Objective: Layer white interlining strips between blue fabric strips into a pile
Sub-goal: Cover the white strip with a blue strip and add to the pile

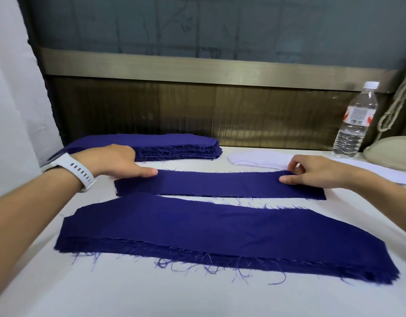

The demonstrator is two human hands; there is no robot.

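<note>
We see the left hand low over the table, a white watch on its wrist. One digit lies straight and flat on the far left corner of a single blue strip. The other fingers are hidden behind the hand. What shows of it is straight and curls round nothing.

The right hand sits at the strip's right end. Its thumb lies straight on the cloth, pointing left. Its forefinger is bent, with the tip down at the strip's far edge, close to the thumb. We cannot tell whether the two pinch that edge or only press on it. The remaining fingers are loosely curled behind.

The strip lies flat across the middle of the table, stretched between the two hands. Just behind its left half lies a thick blue stack, frayed threads along its near edge; the left hand partly covers its left end. Behind the strip's right half lies the white interlining, a low stack just beside the right hand. Nearest us is the wider blue pile, just beside the strip and not touching it, with loose threads trailing from its near edge.

At the far right a capped clear bottle stands upright, holding clear liquid nearly to the top. Beside it is a beige rounded thing.
</note>
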